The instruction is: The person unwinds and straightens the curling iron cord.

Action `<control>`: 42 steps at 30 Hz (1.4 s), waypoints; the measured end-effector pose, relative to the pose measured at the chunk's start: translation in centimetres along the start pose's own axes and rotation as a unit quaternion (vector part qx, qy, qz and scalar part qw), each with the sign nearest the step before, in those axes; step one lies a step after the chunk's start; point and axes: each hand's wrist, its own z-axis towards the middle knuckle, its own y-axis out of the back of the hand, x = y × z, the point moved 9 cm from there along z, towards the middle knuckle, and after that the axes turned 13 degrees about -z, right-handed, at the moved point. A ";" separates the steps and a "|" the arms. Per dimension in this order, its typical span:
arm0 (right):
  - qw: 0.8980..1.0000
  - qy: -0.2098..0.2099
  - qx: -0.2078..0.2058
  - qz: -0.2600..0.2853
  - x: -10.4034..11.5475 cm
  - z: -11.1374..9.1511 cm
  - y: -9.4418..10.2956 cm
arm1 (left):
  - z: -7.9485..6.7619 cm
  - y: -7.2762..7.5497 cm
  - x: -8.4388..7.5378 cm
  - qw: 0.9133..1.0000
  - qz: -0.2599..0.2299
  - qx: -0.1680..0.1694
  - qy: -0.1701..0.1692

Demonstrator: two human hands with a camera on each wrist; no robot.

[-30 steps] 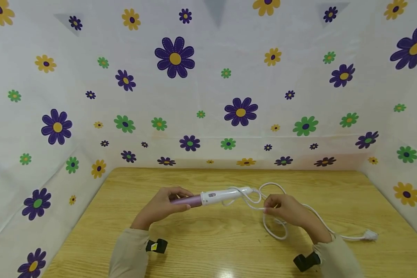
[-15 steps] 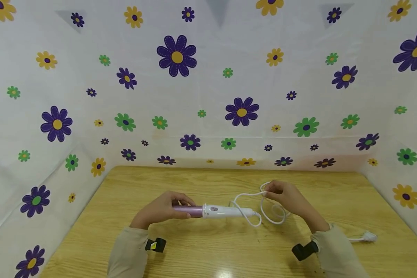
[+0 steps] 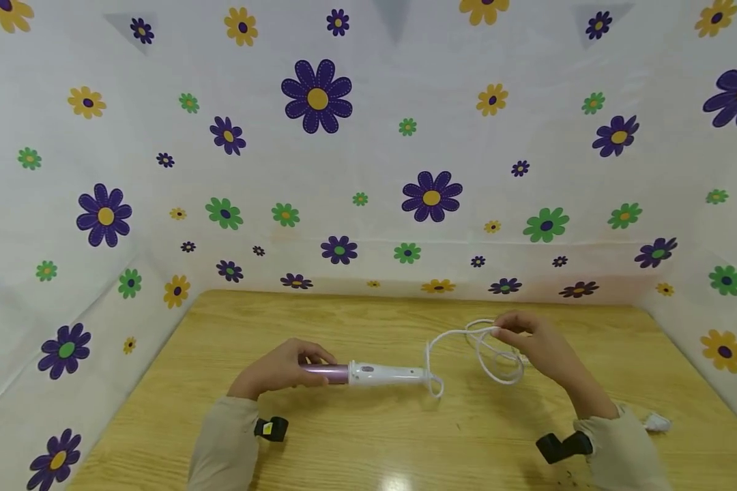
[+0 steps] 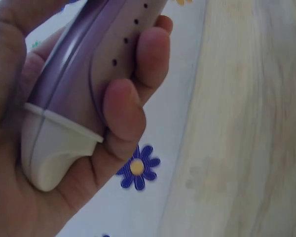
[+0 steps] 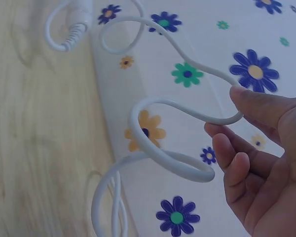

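My left hand (image 3: 280, 369) grips the purple barrel of a curling iron (image 3: 383, 374), whose white handle points right in the head view. Up close in the left wrist view, curled fingers wrap the barrel (image 4: 71, 64), with its row of small dark holes and white end cap (image 4: 54, 148). From the handle's end runs a white power cord (image 3: 447, 333), bent in a small loop there. My right hand (image 3: 543, 346) pinches the cord between thumb and fingertips. Loose coils of cord (image 5: 143, 118) hang below that pinch in the right wrist view.
The white plug (image 3: 657, 423) lies on the wooden table (image 3: 368, 436) at the right, partly behind the right sleeve (image 3: 623, 450). A flower-printed white sheet (image 3: 368, 157) stands around the table's back and sides.
My right hand has moved up and to the right, drawing the cord away from the handle it crossed. The curling iron has tipped level and lower in my left hand.
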 end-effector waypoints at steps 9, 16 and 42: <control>1.000 -0.016 -0.018 0.005 -2.7 -1.9 2.1 | -0.3 2.9 3.5 0.998 -0.011 -0.056 0.025; 1.000 -0.014 -0.008 0.022 -5.0 -3.1 2.2 | -0.6 4.0 5.2 0.997 -0.006 -0.073 0.039; 0.994 -0.053 0.072 0.060 -8.8 -3.9 -1.6 | -1.8 5.7 6.9 0.993 -0.012 -0.104 0.060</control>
